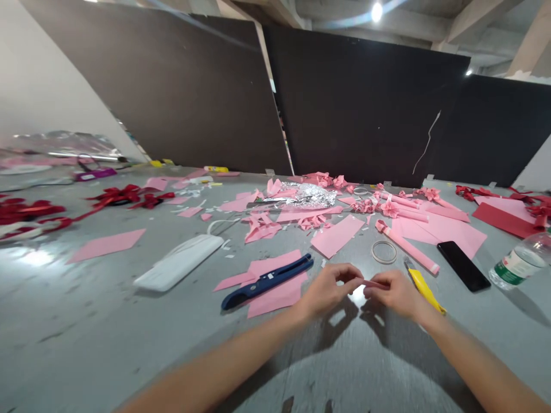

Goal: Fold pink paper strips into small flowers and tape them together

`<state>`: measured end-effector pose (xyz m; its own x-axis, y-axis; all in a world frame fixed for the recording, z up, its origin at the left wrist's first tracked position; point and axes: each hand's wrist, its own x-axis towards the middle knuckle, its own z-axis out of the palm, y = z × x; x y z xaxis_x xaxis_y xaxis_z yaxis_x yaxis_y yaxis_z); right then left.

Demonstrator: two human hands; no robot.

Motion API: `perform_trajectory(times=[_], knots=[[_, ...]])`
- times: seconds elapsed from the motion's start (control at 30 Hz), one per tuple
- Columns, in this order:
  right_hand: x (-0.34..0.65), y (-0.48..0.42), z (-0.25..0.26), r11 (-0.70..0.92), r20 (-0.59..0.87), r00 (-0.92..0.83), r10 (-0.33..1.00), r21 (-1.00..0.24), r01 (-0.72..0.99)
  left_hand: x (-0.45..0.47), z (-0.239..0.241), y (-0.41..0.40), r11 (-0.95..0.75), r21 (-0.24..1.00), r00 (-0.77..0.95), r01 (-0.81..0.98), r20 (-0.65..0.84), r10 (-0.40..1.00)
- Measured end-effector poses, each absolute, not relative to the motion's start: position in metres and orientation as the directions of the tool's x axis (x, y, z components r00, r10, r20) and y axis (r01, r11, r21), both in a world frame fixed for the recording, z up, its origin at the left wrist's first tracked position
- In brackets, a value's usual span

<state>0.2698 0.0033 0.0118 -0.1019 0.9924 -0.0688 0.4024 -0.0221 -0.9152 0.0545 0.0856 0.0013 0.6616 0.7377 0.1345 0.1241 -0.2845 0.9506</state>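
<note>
Between my two hands stretches a narrow strip of pink paper [373, 284], seen almost edge-on above the grey tabletop. My left hand [330, 287] pinches its left end between thumb and fingers. At the other end, my right hand [396, 292] has its fingers closed on the strip. Left of my left hand, a dark blue cutting tool [267, 282] lies on pieces of pink paper [275, 301]. A yellow utility knife [425, 291] rests just right of my right hand. Beyond the hands are a roll of tape [384, 252] and a rolled pink paper tube [408, 248].
A black phone [463, 266] and a plastic bottle [519, 262] stand to the right. On the left lies a white power strip [179, 263] with a cable. Crumpled foil [316, 195], pink scraps and red ribbon flowers [116, 195] cover the back, before black panels [365, 109].
</note>
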Motion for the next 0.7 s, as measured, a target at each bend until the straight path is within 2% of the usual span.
perform_trajectory(times=[0.13, 0.27, 0.4, 0.47, 0.53, 0.7], knots=[[0.258, -0.005, 0.000, -0.077, -0.161, -0.206, 0.965, -0.928, 0.364, 0.053, -0.011, 0.077, -0.225, 0.964, 0.671, 0.138, 0.076, 0.737], [0.257, -0.011, -0.006, -0.127, -0.175, -0.236, 0.956, -0.970, 0.207, 0.047, -0.014, 0.068, -0.226, 0.962, 0.731, 0.156, 0.041, 0.681], [0.253, -0.016, -0.015, -0.244, -0.251, -0.235, 0.939, -0.968, 0.060, 0.043, -0.012, 0.063, -0.183, 0.978, 0.705, 0.105, 0.056, 0.707], [0.250, -0.019, -0.016, -0.272, -0.264, -0.214, 0.940, -0.962, -0.008, 0.040, -0.012, 0.063, -0.213, 0.975, 0.653, 0.068, 0.118, 0.748], [0.248, -0.021, -0.013, -0.260, -0.248, -0.165, 0.955, -0.964, -0.055, 0.038, -0.010, 0.063, -0.348, 0.935, 0.598, 0.062, 0.245, 0.763], [0.243, -0.025, -0.004, -0.225, -0.220, -0.102, 0.970, -0.973, -0.041, 0.034, -0.006, 0.058, -0.725, 0.687, 0.566, 0.059, 0.575, 0.591]])
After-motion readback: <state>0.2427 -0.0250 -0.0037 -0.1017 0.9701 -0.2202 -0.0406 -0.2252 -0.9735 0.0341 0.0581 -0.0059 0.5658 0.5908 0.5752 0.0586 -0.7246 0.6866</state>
